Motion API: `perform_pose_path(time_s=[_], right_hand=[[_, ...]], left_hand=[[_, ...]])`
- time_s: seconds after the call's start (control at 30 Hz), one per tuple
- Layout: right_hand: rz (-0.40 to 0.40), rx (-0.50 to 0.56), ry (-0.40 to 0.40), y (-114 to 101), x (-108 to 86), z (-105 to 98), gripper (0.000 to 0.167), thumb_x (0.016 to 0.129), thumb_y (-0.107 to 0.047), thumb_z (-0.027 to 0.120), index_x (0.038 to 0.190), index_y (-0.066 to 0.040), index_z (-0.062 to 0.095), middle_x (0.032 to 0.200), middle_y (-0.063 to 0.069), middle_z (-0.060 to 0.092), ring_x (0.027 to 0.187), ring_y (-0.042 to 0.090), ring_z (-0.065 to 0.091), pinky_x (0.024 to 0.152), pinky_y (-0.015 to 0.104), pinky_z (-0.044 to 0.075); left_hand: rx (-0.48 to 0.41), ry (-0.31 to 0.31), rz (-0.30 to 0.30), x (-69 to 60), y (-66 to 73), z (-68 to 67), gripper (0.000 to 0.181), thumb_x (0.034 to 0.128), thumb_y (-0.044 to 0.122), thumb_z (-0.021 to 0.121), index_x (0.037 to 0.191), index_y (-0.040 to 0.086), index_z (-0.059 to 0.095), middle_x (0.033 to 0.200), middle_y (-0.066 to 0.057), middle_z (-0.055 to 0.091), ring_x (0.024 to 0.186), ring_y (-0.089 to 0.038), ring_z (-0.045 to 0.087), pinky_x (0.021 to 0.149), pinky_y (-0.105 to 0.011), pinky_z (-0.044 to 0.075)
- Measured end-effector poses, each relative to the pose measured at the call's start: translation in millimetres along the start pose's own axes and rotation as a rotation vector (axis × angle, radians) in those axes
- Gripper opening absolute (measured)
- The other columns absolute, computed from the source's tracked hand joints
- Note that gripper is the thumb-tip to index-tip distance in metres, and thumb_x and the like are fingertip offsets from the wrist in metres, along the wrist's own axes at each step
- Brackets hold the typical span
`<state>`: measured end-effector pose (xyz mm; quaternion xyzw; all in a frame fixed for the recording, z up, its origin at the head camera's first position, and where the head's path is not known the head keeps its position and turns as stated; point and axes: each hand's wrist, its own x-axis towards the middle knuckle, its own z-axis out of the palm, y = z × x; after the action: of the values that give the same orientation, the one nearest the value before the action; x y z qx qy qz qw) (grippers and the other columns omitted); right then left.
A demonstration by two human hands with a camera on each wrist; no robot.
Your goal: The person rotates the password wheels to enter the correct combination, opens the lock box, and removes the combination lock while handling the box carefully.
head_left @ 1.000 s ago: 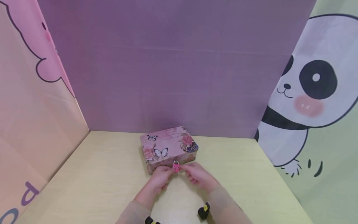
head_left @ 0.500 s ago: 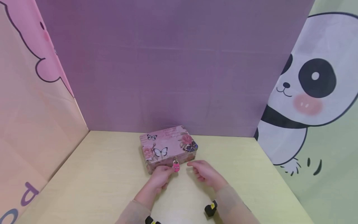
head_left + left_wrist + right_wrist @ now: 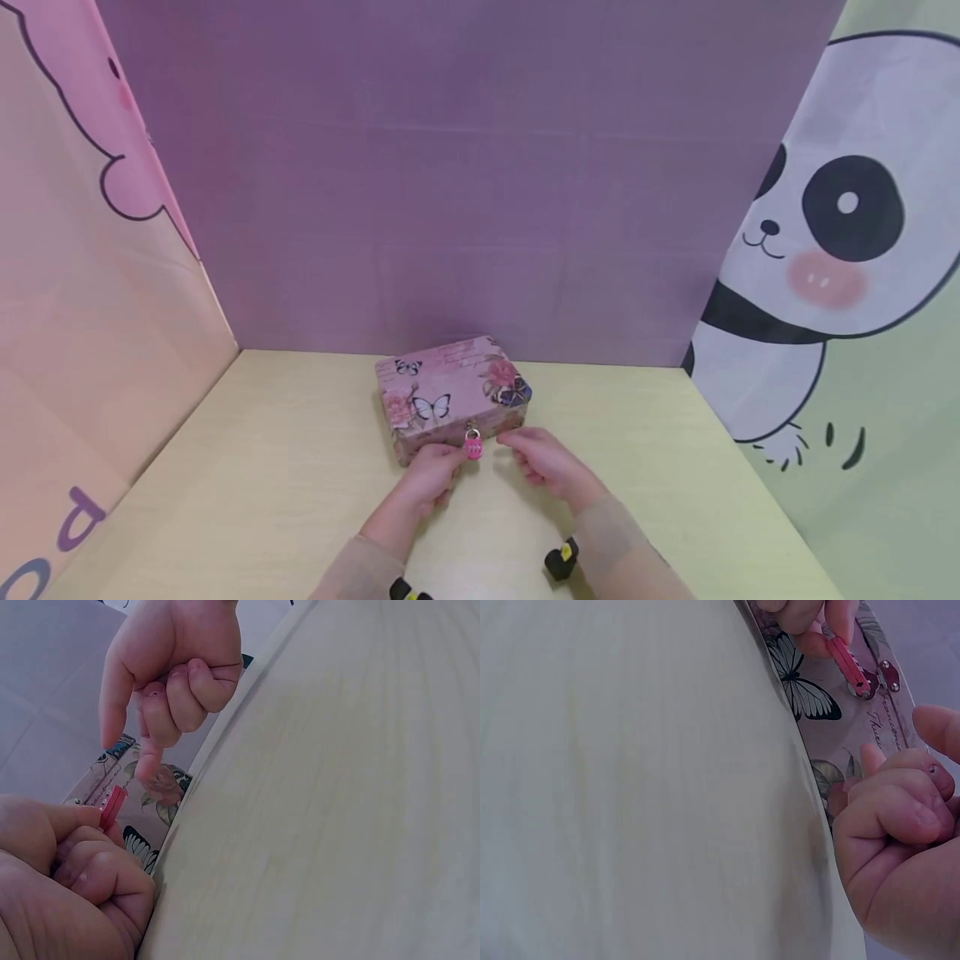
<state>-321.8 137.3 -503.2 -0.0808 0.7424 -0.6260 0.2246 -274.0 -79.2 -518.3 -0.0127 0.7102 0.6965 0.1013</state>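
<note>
A pink combination padlock point(image 3: 472, 448) hangs by its shackle from the front clasp of a pink box point(image 3: 457, 379) printed with butterflies and roses. The box's lid is down. My left hand point(image 3: 431, 473) pinches the padlock's left side between thumb and index finger, plainer in the left wrist view, where the padlock point(image 3: 114, 805) shows edge-on. Just right of the padlock, my right hand point(image 3: 553, 467) holds nothing. Its thumb and index finger stand apart near the box front while the other fingers curl in. In the right wrist view the metal clasp point(image 3: 889, 675) is visible; the padlock's digits cannot be read.
The box stands on a pale wooden table point(image 3: 300, 433), close to a purple backdrop point(image 3: 465, 183). A panda-printed cloth point(image 3: 847, 292) borders the right side, a pink printed cloth point(image 3: 90, 333) the left. A black wrist device point(image 3: 561, 560) sits at the right wrist.
My right hand has let go of the padlock and drawn back to the right, then edged slightly toward it again. The left hand keeps its pinch, and the box has not moved.
</note>
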Motion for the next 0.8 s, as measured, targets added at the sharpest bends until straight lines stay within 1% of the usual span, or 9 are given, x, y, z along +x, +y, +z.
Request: perform_pose_path(time_s=[0.2,0.33,0.5,0.63,0.73,0.8], right_hand=[[-0.007,-0.02,-0.014,0.6,3.0,8.9,0.028,0.1,-0.031,0.063,0.084,-0.013,0.048,0.062,-0.006,0.037,0.051,0.009,0.029,0.046,0.022,0.026],[-0.022,-0.027,-0.028,1.5,6.0,14.4,0.03,0.1,-0.031,0.062,0.08,-0.015,0.047,0.061,-0.006,0.036,0.049,0.008,0.028,0.044,0.021,0.025],[-0.031,-0.026,-0.047,4.5,10.1,19.6,0.029,0.1,-0.03,0.063,0.083,-0.011,0.05,0.06,-0.006,0.035,0.047,0.008,0.027,0.042,0.021,0.024],[-0.035,-0.024,-0.061,5.5,11.9,22.9,0.025,0.101,-0.027,0.062,0.094,-0.003,0.06,0.059,-0.007,0.035,0.046,0.007,0.027,0.041,0.021,0.023],[-0.038,-0.023,-0.068,6.1,12.6,24.7,0.026,0.101,-0.024,0.061,0.103,0.002,0.065,0.059,-0.007,0.035,0.046,0.007,0.027,0.041,0.021,0.023],[-0.037,-0.021,-0.069,6.5,13.3,25.8,0.026,0.101,-0.023,0.061,0.102,0.003,0.064,0.059,-0.007,0.035,0.046,0.007,0.027,0.041,0.021,0.023]], left_hand=[[-0.027,-0.025,-0.004,0.6,0.0,-1.0,0.029,0.103,0.024,0.057,0.084,0.003,0.058,0.058,0.007,0.037,0.044,-0.007,0.031,0.04,-0.023,0.028],[-0.053,-0.039,0.008,1.1,-0.4,-0.8,0.03,0.1034,0.025,0.057,0.081,0.005,0.057,0.058,0.007,0.035,0.044,-0.007,0.029,0.039,-0.023,0.026],[-0.065,-0.043,0.01,1.4,-0.6,-0.5,0.03,0.1035,0.026,0.058,0.084,0.004,0.06,0.057,0.008,0.035,0.043,-0.006,0.029,0.039,-0.023,0.025],[-0.065,-0.043,0.008,1.3,-0.7,-0.8,0.029,0.1034,0.026,0.058,0.082,0.006,0.058,0.057,0.008,0.035,0.043,-0.007,0.03,0.039,-0.023,0.026],[-0.06,-0.038,0.01,1.0,-0.3,-0.8,0.028,0.1029,0.024,0.058,0.08,0.008,0.056,0.057,0.008,0.036,0.043,-0.007,0.03,0.039,-0.023,0.026],[-0.058,-0.033,0.011,0.8,-0.2,-0.8,0.028,0.1023,0.023,0.058,0.079,0.008,0.055,0.057,0.007,0.036,0.043,-0.007,0.03,0.039,-0.023,0.026]])
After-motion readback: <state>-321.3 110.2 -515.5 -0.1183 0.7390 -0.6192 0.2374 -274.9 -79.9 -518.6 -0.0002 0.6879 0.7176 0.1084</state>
